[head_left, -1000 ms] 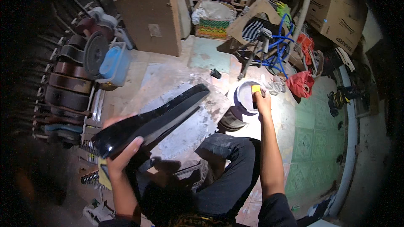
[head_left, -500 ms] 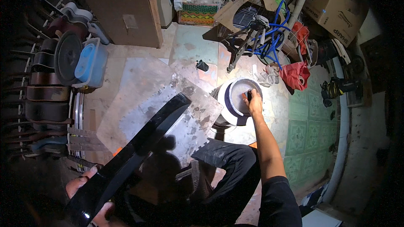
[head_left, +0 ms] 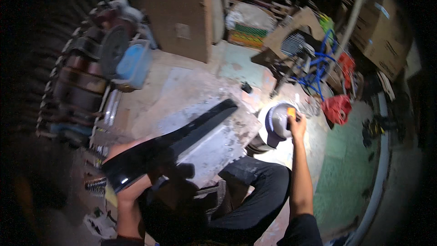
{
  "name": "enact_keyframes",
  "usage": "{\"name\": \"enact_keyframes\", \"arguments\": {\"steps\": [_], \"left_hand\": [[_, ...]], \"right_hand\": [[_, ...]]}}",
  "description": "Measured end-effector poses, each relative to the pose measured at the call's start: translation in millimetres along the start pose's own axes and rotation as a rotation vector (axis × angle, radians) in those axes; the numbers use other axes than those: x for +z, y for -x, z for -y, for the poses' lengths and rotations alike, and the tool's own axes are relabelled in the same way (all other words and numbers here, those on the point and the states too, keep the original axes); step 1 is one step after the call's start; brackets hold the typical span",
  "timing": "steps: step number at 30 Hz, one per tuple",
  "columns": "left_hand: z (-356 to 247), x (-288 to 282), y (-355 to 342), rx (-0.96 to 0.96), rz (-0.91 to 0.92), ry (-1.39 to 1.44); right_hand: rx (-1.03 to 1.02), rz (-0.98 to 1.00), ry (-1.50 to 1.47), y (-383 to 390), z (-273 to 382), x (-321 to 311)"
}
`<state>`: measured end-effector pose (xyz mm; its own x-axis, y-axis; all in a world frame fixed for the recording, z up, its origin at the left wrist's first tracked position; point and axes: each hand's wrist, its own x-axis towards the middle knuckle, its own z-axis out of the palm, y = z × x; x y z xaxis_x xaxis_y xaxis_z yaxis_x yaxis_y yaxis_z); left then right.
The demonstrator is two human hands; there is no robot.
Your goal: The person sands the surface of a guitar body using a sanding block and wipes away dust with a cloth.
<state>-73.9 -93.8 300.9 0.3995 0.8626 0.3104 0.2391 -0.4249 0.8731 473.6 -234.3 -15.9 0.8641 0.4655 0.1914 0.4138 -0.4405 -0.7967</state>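
My left hand (head_left: 135,188) is closed around the near end of a long, curved, glossy black panel (head_left: 170,145). The panel slants up and away to the right, its narrower far end above a worn, stained flat board. Part of that hand is hidden behind the panel. Over a round white bucket (head_left: 263,121) at the right, my right hand (head_left: 298,126) grips a small orange and dark block (head_left: 291,113). A lamp-bright patch falls around the bucket, whose inside looks grey; its contents are unclear.
The stained board (head_left: 214,143) lies before my bent legs. A rack of dark curved parts (head_left: 75,86) and a blue tub (head_left: 132,64) stand at left. Farther back are a brown panel (head_left: 177,27), a blue hose (head_left: 314,79), a red bag (head_left: 337,109) and a carton (head_left: 378,32).
The view has shifted, moving the scene rightward. The black panel now lies at a flatter slant, with more of my left forearm showing. In my right hand, the block's orange face has come into view.
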Motion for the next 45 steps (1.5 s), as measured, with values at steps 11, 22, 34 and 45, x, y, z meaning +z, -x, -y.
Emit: {"name": "enact_keyframes", "arguments": {"steps": [11, 22, 34, 45], "left_hand": [[-35, 34, 54, 0.135, 0.034, 0.046], [-41, 53, 91, 0.161, -0.015, 0.141], [-35, 43, 106, 0.086, -0.004, 0.166], [-38, 52, 103, 0.071, 0.025, 0.158]], "right_hand": [[-0.22, 0.562, -0.615, 218, 368, -116], [-0.623, 0.52, -0.324, 283, 434, -148], [-0.568, 0.605, -0.227, 292, 447, -147], [-0.344, 0.653, -0.307, 277, 444, -140]]}}
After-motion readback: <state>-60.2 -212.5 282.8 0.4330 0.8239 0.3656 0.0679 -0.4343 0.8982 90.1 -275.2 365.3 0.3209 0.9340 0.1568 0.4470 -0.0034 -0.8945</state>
